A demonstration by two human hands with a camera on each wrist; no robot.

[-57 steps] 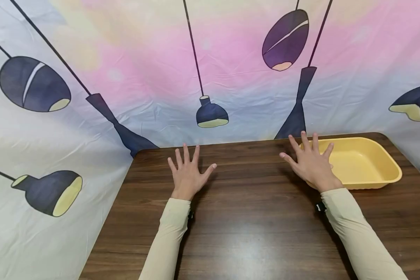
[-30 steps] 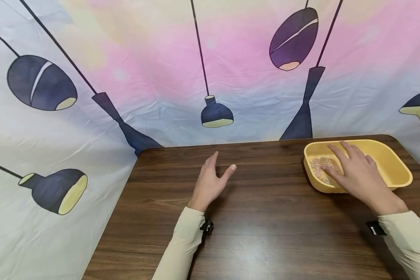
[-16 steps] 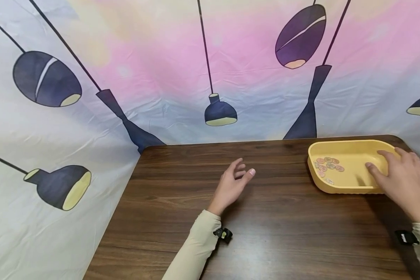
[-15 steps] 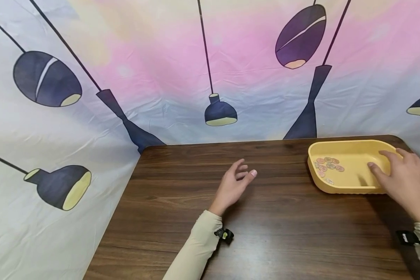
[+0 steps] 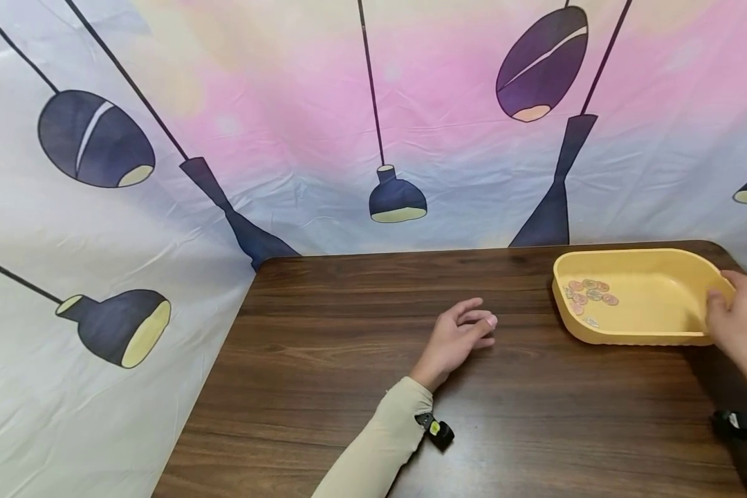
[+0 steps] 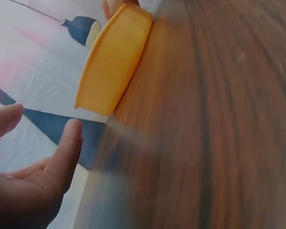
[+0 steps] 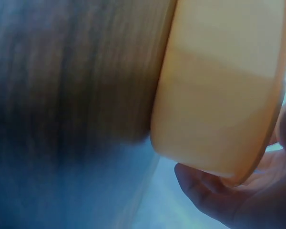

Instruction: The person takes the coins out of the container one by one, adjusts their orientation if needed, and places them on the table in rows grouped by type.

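A yellow rectangular plastic tub [image 5: 653,304] with rounded corners stands at the back right of the table. My right hand [image 5: 745,325] grips its right end, thumb inside the rim and fingers outside. In the right wrist view the fingers [image 7: 205,191] curl round the end wall of the tub [image 7: 214,105]. Several small round coin-like discs [image 5: 591,294] lie at the left end of the tub floor. My left hand [image 5: 457,339] is to the left of the tub, over the table, its fingers loosely bent and holding nothing; in the left wrist view the tub lies beyond the fingertips.
The dark wood-grain table [image 5: 361,332] has rounded back corners. Behind it and along its left side hangs a pastel cloth [image 5: 286,104] printed with dark pendant lamps. A black strap device [image 5: 436,430] sits on the left wrist.
Both hands have moved right from being spread over the table. The right hand has passed over the tub and taken hold of its right end; the left has come nearer the tub, fingers loosening.
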